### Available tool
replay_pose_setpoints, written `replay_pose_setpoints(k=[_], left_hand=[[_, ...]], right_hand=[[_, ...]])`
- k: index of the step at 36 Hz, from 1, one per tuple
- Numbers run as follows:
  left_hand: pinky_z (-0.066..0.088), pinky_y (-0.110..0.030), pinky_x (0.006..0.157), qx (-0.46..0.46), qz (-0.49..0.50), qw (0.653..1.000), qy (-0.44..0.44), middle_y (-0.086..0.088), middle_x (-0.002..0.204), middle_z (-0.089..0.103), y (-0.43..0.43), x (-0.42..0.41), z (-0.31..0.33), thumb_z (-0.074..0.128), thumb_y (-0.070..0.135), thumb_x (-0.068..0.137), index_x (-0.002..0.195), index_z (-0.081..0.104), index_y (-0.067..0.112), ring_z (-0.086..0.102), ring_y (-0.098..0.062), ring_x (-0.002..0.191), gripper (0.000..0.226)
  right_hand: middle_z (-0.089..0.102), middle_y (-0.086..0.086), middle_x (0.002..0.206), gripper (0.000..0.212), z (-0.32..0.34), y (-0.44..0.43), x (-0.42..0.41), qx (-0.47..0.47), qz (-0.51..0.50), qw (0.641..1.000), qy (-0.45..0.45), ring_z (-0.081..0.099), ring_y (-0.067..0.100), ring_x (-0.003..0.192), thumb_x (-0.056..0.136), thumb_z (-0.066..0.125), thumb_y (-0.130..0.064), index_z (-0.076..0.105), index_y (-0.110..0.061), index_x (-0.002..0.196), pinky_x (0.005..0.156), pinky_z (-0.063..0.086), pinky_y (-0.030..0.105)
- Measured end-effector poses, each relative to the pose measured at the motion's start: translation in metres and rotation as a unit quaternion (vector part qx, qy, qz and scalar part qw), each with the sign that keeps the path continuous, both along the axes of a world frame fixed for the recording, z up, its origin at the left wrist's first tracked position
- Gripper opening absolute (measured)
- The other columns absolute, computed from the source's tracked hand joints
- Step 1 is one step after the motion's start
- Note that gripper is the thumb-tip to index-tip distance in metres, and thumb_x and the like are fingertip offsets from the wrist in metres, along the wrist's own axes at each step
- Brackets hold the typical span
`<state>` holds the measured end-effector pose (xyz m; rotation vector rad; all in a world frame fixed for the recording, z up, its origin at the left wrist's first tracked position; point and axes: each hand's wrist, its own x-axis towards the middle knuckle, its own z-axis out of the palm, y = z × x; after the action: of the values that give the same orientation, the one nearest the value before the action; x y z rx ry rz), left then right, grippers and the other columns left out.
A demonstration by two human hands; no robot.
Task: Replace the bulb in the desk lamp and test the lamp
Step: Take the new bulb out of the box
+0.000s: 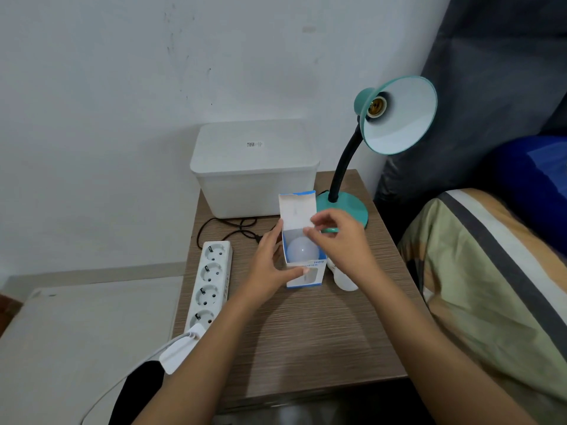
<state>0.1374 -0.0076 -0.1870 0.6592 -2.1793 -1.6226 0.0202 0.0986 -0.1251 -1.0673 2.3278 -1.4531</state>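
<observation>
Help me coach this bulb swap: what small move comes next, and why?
Probably lift the new bulb out of the box with the right hand: the flap is open, the left hand steadies the box, and the lamp socket is empty.

On the wooden worktop point(306, 332) a small bulb box point(303, 256) stands open, its flap up and a white bulb point(302, 249) showing inside. The left hand point(271, 265) steadies the box's side; the right hand point(337, 240) pinches at the flap. Behind, the teal desk lamp point(395, 118) shows an empty socket point(376, 107). A second bulb point(343, 279) lies beside the box, and a power strip point(210, 283) lies to the left.
</observation>
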Motion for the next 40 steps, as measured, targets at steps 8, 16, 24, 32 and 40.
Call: replay_pose_setpoints(k=[8,16,24,32,40], left_hand=[[0.044,-0.04,0.105,0.041,0.0,0.999,-0.001,0.02,0.131,0.037,0.0,0.0,0.001,0.084,0.021,0.059,0.146,0.024,0.027,0.045,-0.003,0.126,0.106],[0.044,-0.032,0.104,0.022,-0.008,1.0,-0.007,0.013,0.133,0.035,0.0,-0.001,0.004,0.083,0.01,0.067,0.146,0.023,0.025,0.043,-0.005,0.125,0.1],[0.044,-0.028,0.101,0.022,0.0,1.0,-0.015,0.012,0.133,0.032,0.002,-0.001,0.009,0.082,0.01,0.068,0.146,0.022,0.025,0.04,-0.009,0.128,0.1],[0.044,0.001,0.077,0.035,0.0,0.999,-0.015,0.017,0.129,0.028,0.002,-0.001,0.012,0.079,0.008,0.071,0.147,0.019,0.023,0.04,0.001,0.115,0.098],[0.044,-0.003,0.084,0.026,-0.004,0.999,-0.021,0.013,0.131,0.034,0.001,-0.002,0.01,0.081,0.009,0.069,0.146,0.021,0.021,0.045,0.004,0.115,0.099]], right_hand=[[0.058,0.006,0.119,0.046,0.005,-0.013,0.0,0.21,0.133,0.964,0.098,0.054,0.018,0.109,0.078,0.069,-0.024,0.057,-0.011,0.121,0.091,0.045,0.027],[0.064,0.008,0.118,0.051,0.017,-0.024,-0.005,0.336,0.158,0.922,0.112,0.059,0.022,0.105,0.072,0.075,-0.027,0.061,-0.01,0.119,0.088,0.052,0.034],[0.066,0.005,0.109,0.051,0.014,-0.015,-0.005,0.249,0.122,0.956,0.095,0.06,0.018,0.096,0.064,0.078,-0.028,0.066,-0.011,0.111,0.079,0.054,0.03],[0.047,-0.006,0.112,0.042,0.014,0.002,-0.002,0.133,0.093,0.986,0.044,0.045,0.013,0.103,0.078,0.066,-0.03,0.054,-0.028,0.118,0.084,0.044,0.028],[0.048,-0.006,0.122,0.046,0.012,0.014,0.003,0.139,0.155,0.978,0.012,0.049,0.013,0.108,0.078,0.068,-0.027,0.049,-0.031,0.119,0.088,0.049,0.033]])
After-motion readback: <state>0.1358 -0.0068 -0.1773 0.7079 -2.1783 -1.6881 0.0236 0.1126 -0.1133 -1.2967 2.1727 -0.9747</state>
